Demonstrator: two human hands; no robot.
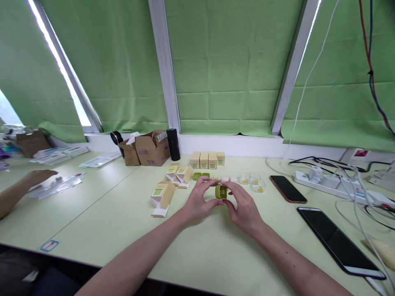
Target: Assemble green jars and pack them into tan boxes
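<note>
Between the fingertips of my left hand [202, 199] and my right hand [245, 205] is a small olive-green case [221, 192], held just above the table. Both hands pinch it from the sides, thumbs below and fingers above. Its hollow inside seems to face me. Behind my left fingers lies a brighter green case [200, 176]. Small white pieces [228, 179] sit past my right fingers, with clear round containers [254, 183] holding yellow bits to their right. Left of my hands, an opened small carton [162, 198] rests on its side, near two more opened cartons [179, 174].
Several upright small cartons [204, 160] stand at the back. Further left are brown cardboard boxes [152, 149] and a black cylinder [173, 144]. A phone [288, 189], a larger phone [338, 238] and a cabled power strip [328, 185] lie right. A co-worker's hand [40, 176] is far left.
</note>
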